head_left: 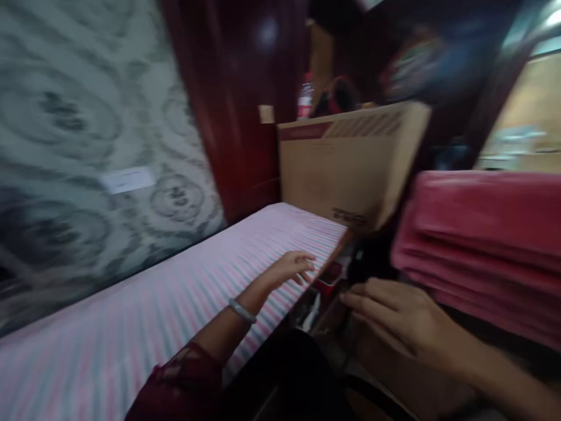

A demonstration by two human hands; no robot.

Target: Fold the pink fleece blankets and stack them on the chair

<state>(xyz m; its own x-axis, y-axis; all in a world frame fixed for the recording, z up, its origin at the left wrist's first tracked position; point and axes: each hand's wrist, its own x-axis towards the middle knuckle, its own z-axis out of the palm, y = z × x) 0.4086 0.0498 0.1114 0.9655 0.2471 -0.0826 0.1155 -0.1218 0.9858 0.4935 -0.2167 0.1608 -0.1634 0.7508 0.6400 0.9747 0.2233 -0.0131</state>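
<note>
My left hand [291, 268] reaches over the edge of a long surface covered with a striped pink, white and blue-grey sheet [175, 304]. Its fingers are apart and nothing is in them; a bracelet circles the wrist. Off to the right, my right hand [397, 313] hangs in the air with its fingers stretched out, and I see no object in it. Nearest to that hand is a stack of folded red-pink cloth [486, 234]. Both hands are somewhat blurred.
Behind the sheet stands a large cardboard box [337, 169], with a bottle with a red label [305, 99] beyond it. A patterned wall [96, 88] and a dark red panel [232, 105] border the left side. Blurred items [328, 286] sit below the sheet's edge.
</note>
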